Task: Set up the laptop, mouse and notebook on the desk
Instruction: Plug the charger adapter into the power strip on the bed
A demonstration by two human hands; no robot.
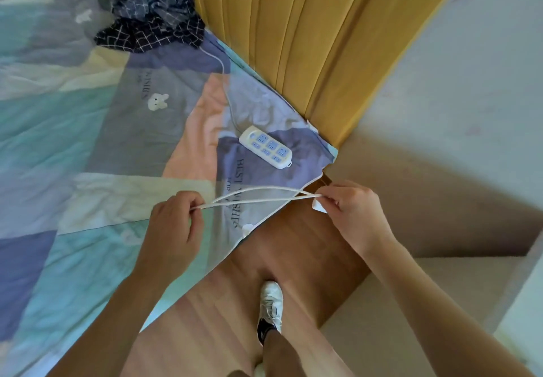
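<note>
I stand beside a bed and hold a white charging cable [258,194] stretched in a loop between both hands. My left hand [176,223] pinches one end of the loop over the bedspread. My right hand [352,212] grips the other end, with a small white plug piece [318,206] showing under its fingers. A white power strip [266,146] with blue sockets lies on the bedspread just beyond the cable. No laptop, mouse, notebook or desk is in view.
The patchwork bedspread [88,141] fills the left side. A dark checked cloth [152,20] lies near the yellow padded headboard [308,38]. Wooden floor [293,259] and my white shoe [270,306] are below; a pale wall [470,82] is to the right.
</note>
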